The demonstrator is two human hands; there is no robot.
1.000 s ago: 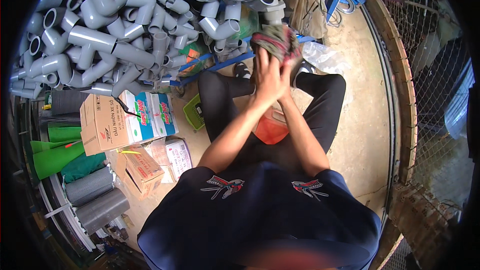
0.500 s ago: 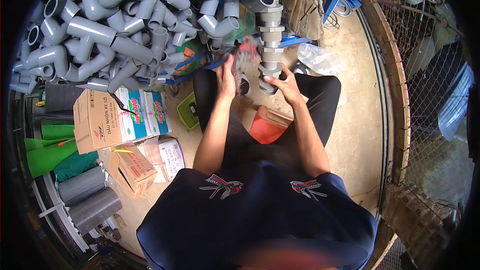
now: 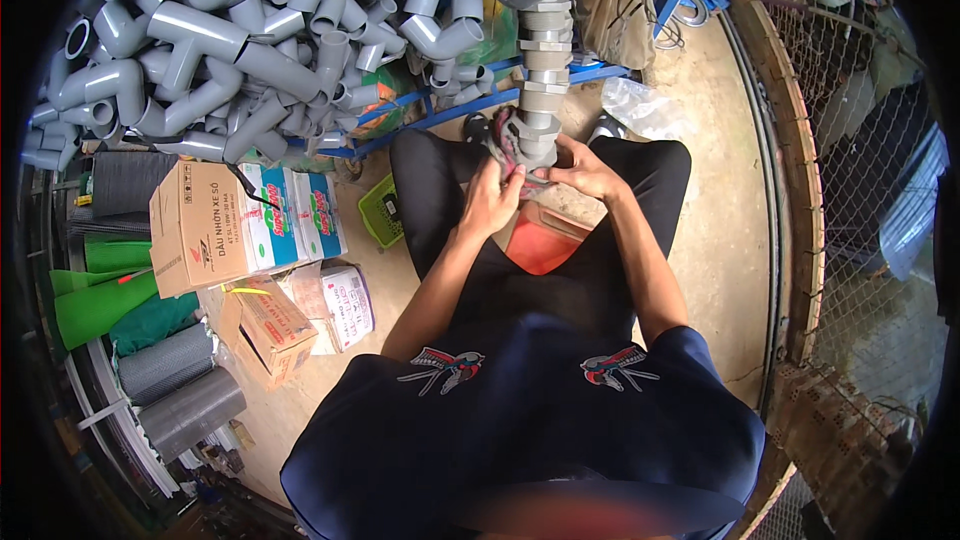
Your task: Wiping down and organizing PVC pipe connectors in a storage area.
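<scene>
A column of grey plastic pipe fittings (image 3: 545,60) with angular collars hangs down in front of me, its lower end between my hands. My left hand (image 3: 490,198) is closed on a crumpled pink-and-grey rag (image 3: 507,130), which lies against the left side and underside of the lowest fitting (image 3: 534,144). From the other side my right hand (image 3: 592,174) grips the bottom of that fitting, its thumb in front at the lower edge. Some of its fingers are hidden behind the fitting.
Many grey pipe elbows and tees (image 3: 200,32) hang at the upper left, near a blue metal frame (image 3: 480,102). Cardboard boxes (image 3: 205,220) and a green basket (image 3: 378,210) stand to the left. A red seat (image 3: 545,242) shows between my legs; wire mesh (image 3: 850,170) runs along the right.
My left hand has brought the rag rightward and down onto the lowest fitting. My right hand has shifted slightly to the fitting's bottom edge. The view has moved a little.
</scene>
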